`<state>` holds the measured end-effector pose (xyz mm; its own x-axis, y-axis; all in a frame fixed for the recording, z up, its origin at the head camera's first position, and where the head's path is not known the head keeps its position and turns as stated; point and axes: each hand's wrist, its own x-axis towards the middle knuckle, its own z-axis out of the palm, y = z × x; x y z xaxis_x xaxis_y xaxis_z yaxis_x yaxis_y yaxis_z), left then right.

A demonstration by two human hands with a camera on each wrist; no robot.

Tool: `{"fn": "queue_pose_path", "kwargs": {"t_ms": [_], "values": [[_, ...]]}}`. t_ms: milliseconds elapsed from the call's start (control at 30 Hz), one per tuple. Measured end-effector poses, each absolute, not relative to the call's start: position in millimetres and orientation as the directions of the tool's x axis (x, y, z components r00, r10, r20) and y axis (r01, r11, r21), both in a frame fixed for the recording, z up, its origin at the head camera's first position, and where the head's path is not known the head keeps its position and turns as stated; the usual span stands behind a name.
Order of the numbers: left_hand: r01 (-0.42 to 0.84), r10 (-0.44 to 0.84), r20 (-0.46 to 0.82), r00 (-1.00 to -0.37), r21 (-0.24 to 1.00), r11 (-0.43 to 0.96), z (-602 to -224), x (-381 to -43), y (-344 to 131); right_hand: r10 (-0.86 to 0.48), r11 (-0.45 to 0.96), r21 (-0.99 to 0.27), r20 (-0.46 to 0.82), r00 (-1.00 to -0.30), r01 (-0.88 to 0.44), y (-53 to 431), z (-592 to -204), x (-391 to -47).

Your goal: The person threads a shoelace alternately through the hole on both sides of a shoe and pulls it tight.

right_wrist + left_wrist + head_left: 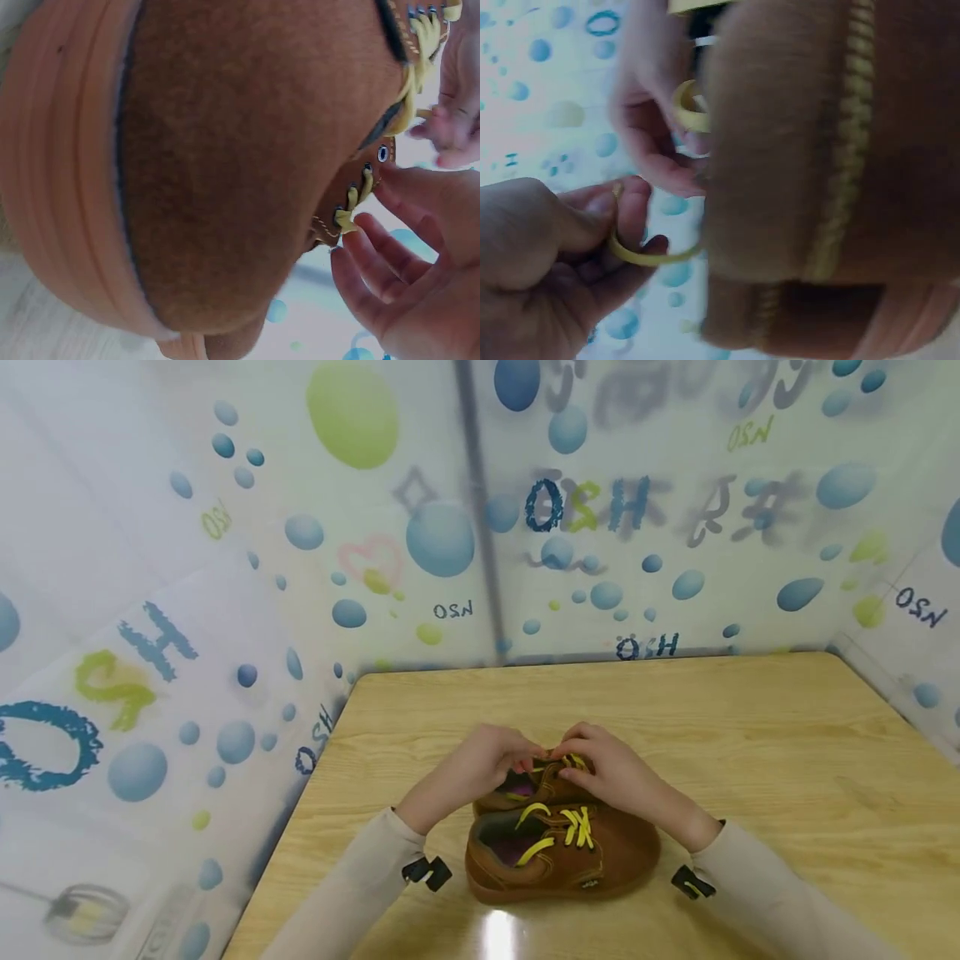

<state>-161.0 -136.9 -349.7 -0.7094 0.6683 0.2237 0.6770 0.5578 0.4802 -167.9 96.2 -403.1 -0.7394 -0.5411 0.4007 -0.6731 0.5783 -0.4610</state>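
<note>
Two brown lace-up shoes stand side by side on the table, toes to the right. Over the far shoe (553,791) both hands meet. My left hand (491,764) pinches the end of its yellow shoelace (649,259) between thumb and index finger; the lace curves back to the shoe. With thumb and fingertips, my right hand (611,768) holds the edge of the far shoe's eyelet flap (382,154), by the lacing. The near shoe (630,852) sits in front, untouched by the fingers, its laces crossed and two loose ends lying over the collar.
The pale wooden table (750,735) extends to the right and behind the shoes. A white curtain (637,443) printed with blue and green dots and lettering stands beyond the table's back and left edges. Black straps (426,872) sit at both wrists.
</note>
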Motion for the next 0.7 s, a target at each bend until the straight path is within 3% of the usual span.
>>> {"fn": "queue_pose_path", "kwargs": {"t_ms": [100,233,700], "values": [[0.696,0.701,0.131,-0.701,0.339,0.633,-360.2,-168.3,-133.5,-0.545,0.578,-0.474,0.381,-0.747,-0.664,93.7,-402.9,-167.0],[0.697,0.704,0.084,-0.706,0.262,0.668,-372.8,-174.2,-129.0,-0.531,0.547,-0.502,0.411,-0.741,-0.67,93.3,-405.8,-165.3],[0.788,0.778,0.171,-0.604,0.273,0.552,-389.9,-178.5,-124.9,-0.485,0.454,-0.612,0.44,-0.756,-0.647,98.6,-419.9,-171.7]]}}
